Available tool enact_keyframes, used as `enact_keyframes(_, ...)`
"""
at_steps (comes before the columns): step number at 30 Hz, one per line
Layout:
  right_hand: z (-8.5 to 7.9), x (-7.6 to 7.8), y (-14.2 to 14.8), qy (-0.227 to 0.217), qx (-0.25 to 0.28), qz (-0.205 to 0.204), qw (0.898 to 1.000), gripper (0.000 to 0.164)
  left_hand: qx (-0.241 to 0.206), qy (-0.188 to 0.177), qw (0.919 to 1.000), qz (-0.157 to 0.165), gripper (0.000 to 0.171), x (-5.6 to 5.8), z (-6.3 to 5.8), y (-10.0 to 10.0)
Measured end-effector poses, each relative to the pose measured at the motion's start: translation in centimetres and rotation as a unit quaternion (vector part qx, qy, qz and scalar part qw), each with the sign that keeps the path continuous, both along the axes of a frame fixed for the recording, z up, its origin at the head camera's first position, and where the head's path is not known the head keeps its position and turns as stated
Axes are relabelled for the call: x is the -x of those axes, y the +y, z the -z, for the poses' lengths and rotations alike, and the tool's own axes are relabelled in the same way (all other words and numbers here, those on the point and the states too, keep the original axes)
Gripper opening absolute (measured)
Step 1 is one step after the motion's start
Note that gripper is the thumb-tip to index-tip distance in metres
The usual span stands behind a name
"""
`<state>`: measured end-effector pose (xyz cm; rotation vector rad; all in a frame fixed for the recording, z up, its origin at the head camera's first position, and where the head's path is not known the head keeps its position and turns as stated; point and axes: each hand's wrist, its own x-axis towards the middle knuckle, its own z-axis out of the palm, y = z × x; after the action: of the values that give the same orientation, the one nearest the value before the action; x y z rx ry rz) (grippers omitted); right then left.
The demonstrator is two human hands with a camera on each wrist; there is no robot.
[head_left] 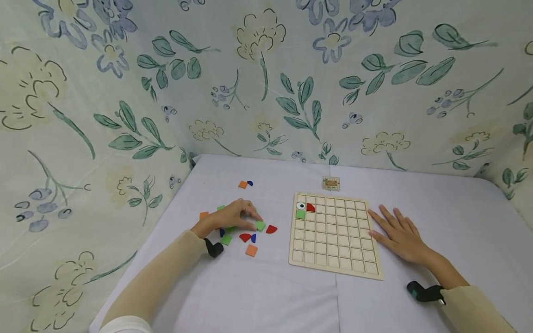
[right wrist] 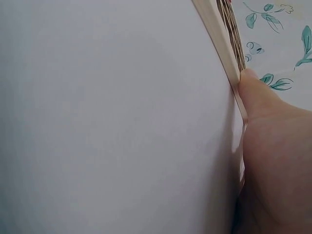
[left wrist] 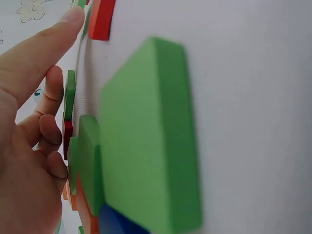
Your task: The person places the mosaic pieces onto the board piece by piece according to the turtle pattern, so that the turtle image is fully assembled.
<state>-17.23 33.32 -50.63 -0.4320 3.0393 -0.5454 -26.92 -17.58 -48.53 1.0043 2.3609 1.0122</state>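
Beige cloth sleeve (head_left: 162, 273); its left hand (head_left: 231, 216) bends at a green square tile (head_left: 260, 226), grip unclear; right hand (head_left: 401, 237), fingers spread, could skew the pale wooden grid board (head_left: 334, 237), pushing from three o'clock.

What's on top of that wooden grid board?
On the wooden board are an eye piece, a red piece and a green square. The surface beneath them is covered, so I can't see it.

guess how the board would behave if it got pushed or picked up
The board looks thin and straight-edged, so it would likely stay stiff when lifted. Lying flat on the cloth, it would probably slide rather than tip, perhaps rucking the fabric. The red piece seems merely set on the grid, so it might slip off if tilted.
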Motion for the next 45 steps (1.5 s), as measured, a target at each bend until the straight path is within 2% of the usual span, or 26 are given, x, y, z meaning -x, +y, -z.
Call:
enact_keyframes(5,0.0,0.0,0.0,-0.001,0.000,-0.001,1.000,0.074,-0.022,-0.003,0.9993,-0.030,0.029,-0.1,-0.3,0.8)
enact_keyframes(10,0.1,0.0,0.0,0.005,0.006,-0.003,1.000,0.073,-0.038,0.024,0.9962,-0.075,0.032,-0.5,-0.9,2.5)
enact_keyframes(15,0.1,0.0,0.0,0.004,0.005,-0.001,1.000,0.073,-0.056,0.058,0.9924,-0.093,0.032,-1.0,-1.2,4.6)
enact_keyframes(22,0.0,0.0,-0.3,0.001,0.001,0.001,1.000,0.073,-0.016,0.077,0.9863,-0.145,0.030,-1.4,-0.7,6.9)
enact_keyframes(27,-0.1,0.1,-0.2,0.002,0.002,0.001,1.000,0.073,-0.008,0.072,0.9823,-0.173,0.030,-1.4,-0.4,8.5)
enact_keyframes(32,0.1,0.1,0.1,0.002,0.007,-0.001,1.000,0.073,-0.014,0.073,0.9822,-0.173,0.030,-1.2,-0.3,10.3)
enact_keyframes(37,0.3,0.2,0.3,0.004,0.009,-0.005,1.000,0.073,-0.008,0.090,0.9820,-0.166,0.031,-1.2,-0.4,11.8)
enact_keyframes(45,0.1,0.2,0.1,0.003,0.006,-0.002,1.000,0.073,-0.001,0.094,0.9821,-0.163,0.033,-0.9,-0.3,13.4)
